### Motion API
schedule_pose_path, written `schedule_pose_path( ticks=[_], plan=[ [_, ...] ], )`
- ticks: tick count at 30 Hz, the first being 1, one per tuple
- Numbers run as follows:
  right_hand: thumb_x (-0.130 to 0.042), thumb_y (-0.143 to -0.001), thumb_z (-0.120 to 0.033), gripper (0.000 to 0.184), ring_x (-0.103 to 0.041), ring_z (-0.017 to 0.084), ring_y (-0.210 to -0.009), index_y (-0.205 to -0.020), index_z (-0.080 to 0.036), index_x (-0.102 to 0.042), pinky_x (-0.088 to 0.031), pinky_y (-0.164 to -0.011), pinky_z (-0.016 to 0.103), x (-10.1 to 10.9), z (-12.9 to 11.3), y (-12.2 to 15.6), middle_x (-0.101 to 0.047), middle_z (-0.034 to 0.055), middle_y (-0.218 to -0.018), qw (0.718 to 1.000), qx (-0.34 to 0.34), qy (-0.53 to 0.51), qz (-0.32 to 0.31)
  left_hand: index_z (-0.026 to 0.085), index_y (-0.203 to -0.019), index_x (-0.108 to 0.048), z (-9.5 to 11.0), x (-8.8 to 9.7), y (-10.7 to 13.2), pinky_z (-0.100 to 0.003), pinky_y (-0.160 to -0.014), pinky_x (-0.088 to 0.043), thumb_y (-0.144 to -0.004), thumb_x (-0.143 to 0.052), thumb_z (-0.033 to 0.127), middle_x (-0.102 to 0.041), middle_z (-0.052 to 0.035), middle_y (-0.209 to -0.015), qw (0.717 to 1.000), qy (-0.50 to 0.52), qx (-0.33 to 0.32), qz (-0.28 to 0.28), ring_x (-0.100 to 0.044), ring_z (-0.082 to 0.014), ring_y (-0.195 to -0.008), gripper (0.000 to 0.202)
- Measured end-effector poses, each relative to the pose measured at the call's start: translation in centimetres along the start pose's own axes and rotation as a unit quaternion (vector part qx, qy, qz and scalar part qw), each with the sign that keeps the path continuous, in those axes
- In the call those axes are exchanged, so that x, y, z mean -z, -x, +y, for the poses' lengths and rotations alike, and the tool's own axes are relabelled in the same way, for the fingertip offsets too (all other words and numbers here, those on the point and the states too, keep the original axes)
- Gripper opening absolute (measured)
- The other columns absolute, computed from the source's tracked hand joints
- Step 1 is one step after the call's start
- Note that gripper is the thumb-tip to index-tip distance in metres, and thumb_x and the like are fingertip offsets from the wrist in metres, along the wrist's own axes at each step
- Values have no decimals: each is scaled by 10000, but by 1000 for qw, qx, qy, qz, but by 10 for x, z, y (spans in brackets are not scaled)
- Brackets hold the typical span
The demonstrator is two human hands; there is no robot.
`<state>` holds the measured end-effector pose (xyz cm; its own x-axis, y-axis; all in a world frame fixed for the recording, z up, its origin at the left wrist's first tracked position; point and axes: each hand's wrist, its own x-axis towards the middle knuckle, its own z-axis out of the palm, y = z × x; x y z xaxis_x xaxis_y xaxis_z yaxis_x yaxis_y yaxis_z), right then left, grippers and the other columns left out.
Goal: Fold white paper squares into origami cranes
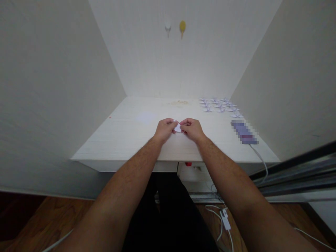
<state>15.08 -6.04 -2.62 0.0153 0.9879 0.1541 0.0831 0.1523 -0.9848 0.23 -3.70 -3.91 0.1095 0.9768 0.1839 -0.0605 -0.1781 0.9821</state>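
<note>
A small white folded piece of paper (pixel 177 127) sits between my two hands, just above the white desk (pixel 126 136). My left hand (pixel 165 129) pinches its left side with fingers closed. My right hand (pixel 192 128) pinches its right side, fingers also closed. Most of the paper is hidden by my fingers.
Several small folded paper cranes (pixel 219 105) lie in rows at the desk's back right. A phone (pixel 244 132) with a white cable lies near the right edge. Walls close in the desk on three sides. Two hooks (pixel 175 27) hang on the back wall.
</note>
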Motion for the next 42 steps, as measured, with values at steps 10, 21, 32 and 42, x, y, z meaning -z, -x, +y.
schedule_pose_path(
  ticks=[10,21,32,42],
  plan=[
    [-671,-637,-265,126,-467,79,-420,-668,-149,-633,-348,-426,204,3,2,-2,-605,-10,-513,999,9,30,-6,147,-722,-638,2,0,-1,-207,-430,-408,-692,-711,335,-601,-6,-629,999,30,-4,-12,-520,-90,-496,203],
    [-663,-648,-275,127,-475,90,-425,-656,-157,-618,-345,-436,212,3,8,-4,-579,-18,-484,998,17,56,-17,158,-629,-589,-4,1,-3,-197,-448,-373,-717,-674,344,-553,13,-541,1000,-15,-6,3,-485,-80,-473,223],
    [-649,-621,-274,119,-431,87,-402,-614,-177,-582,-318,-419,212,0,12,-8,-545,-39,-453,997,13,78,-9,164,-614,-570,-5,0,-4,-199,-442,-354,-699,-676,329,-543,21,-521,1000,-18,7,16,-480,-83,-459,214],
    [-637,-621,-289,121,-404,89,-429,-601,-176,-599,-318,-452,223,0,2,-1,-512,-50,-451,996,14,82,11,171,-663,-592,1,-1,1,-198,-454,-333,-700,-681,372,-536,34,-538,1000,-11,3,7,-441,-72,-454,223]
  ],
)
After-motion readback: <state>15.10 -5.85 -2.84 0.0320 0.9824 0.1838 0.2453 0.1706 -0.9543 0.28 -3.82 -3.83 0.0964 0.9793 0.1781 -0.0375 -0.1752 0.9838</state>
